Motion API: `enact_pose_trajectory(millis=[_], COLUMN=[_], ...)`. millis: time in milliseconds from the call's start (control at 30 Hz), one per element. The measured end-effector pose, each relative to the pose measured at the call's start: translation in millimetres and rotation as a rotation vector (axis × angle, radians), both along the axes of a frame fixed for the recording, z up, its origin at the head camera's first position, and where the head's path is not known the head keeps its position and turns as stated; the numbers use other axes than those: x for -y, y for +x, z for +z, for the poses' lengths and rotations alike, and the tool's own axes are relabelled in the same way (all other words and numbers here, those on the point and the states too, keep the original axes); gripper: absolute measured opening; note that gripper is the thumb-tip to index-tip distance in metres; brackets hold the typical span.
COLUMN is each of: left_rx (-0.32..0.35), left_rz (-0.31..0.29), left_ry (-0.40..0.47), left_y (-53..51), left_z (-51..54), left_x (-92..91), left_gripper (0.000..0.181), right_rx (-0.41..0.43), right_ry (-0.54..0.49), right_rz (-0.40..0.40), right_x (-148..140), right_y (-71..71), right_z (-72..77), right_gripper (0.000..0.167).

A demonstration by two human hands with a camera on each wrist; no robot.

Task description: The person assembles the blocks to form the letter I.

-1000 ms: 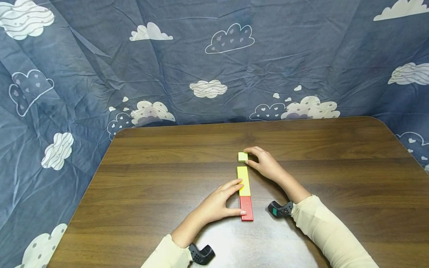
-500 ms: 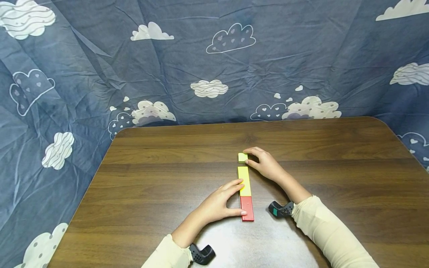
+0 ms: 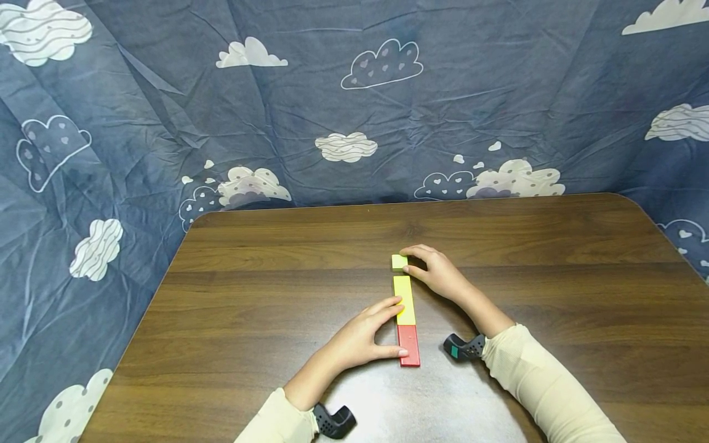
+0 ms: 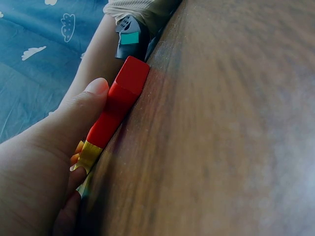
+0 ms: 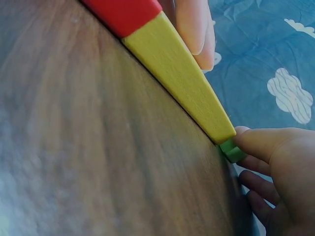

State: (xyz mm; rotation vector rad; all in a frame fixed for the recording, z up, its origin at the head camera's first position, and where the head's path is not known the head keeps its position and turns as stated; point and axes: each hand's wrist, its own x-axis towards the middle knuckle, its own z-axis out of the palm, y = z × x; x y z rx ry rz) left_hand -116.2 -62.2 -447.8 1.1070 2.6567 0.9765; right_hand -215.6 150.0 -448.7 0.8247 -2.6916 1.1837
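On the table, a red block [image 3: 408,346] and a longer yellow block [image 3: 405,300] lie end to end in one line. My left hand [image 3: 360,337] reaches in from the left. Its fingertips touch the yellow block and its thumb [image 4: 93,93] lies against the red one. Just beyond the yellow block's far end is a small light-green block [image 3: 399,263], a narrow gap apart in the head view. My right hand [image 3: 440,275] pinches this small block from the right between thumb and fingers. In the right wrist view, the yellow block [image 5: 179,76] partly hides the green block [image 5: 231,150].
The brown wooden table [image 3: 249,295] extends to both sides of the blocks. Behind it hangs a blue cloth [image 3: 310,98] with cloud prints. Black wrist cameras [image 3: 464,347] sit on both forearms, close above the tabletop.
My right hand has drawn the light-green block slightly nearer and a little left, narrowing its gap to the yellow block. The left hand and the other two blocks stay put.
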Motion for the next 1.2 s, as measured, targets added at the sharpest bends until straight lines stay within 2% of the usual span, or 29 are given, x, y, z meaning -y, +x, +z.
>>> enact_pose_trajectory(millis=[533, 933, 1200], left_rx=[-0.002, 0.007, -0.001], left_rz=[0.001, -0.013, 0.011], left_ry=[-0.003, -0.005, 0.007], left_y=[0.5, -1.0, -2.5], left_z=[-0.5, 0.4, -2.5], left_x=[-0.3, -0.5, 0.7], left_gripper=[0.072, 0.07, 0.066], right_rx=[-0.014, 0.013, 0.029], right_ry=[-0.003, -0.029, -0.006], right_rz=[-0.005, -0.02, -0.047], right_x=[-1, -4, -10], right_y=[0.6, 1.5, 4.5], right_z=[-1.7, 5.2, 14.6], right_gripper=[0.033, 0.035, 0.04])
